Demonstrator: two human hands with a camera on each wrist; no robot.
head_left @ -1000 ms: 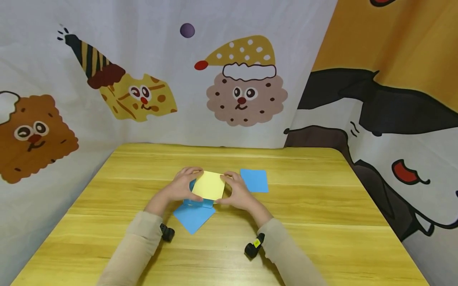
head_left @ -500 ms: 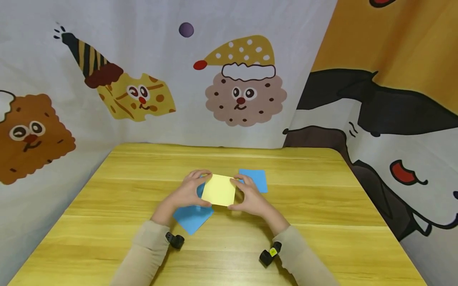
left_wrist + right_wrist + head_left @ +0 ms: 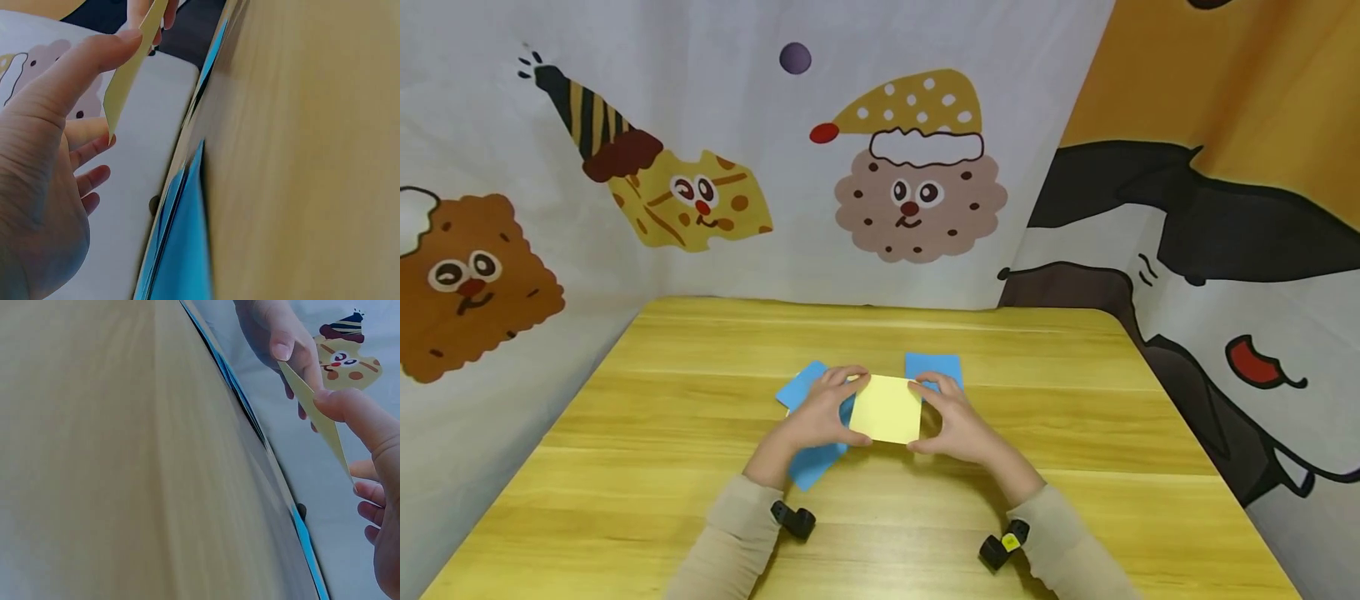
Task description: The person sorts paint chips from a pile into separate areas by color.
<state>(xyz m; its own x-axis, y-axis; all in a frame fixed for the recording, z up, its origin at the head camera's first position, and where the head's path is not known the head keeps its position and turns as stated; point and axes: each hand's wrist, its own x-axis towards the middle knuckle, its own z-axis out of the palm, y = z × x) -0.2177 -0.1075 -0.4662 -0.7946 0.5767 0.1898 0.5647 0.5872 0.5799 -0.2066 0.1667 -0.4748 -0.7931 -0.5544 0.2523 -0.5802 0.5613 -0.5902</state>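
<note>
Between both hands, in the head view, a square yellow sticky note (image 3: 886, 408) is held raised over the table. My left hand (image 3: 822, 417) pinches its left side, thumb at the near corner and fingers at the far one. The right hand (image 3: 958, 425) pinches the opposite side the same way. In the left wrist view the yellow sheet (image 3: 130, 78) shows nearly edge-on, above the tabletop. Blue sheets lie under and beside my left hand, one (image 3: 801, 385) beyond it and another (image 3: 812, 468) nearer; the hand hides their middle part.
A separate blue square (image 3: 934, 365) lies behind the right fingers, partly covered by them. The wooden table (image 3: 1075, 442) ends at a cloth backdrop (image 3: 715, 275) printed with cartoon snacks. Black wrist cameras sit at both sleeves.
Both hands have carried the yellow sticky note to the right and a little toward the near side, away from the left blue sheets, which now show more. The grip looks the same.
</note>
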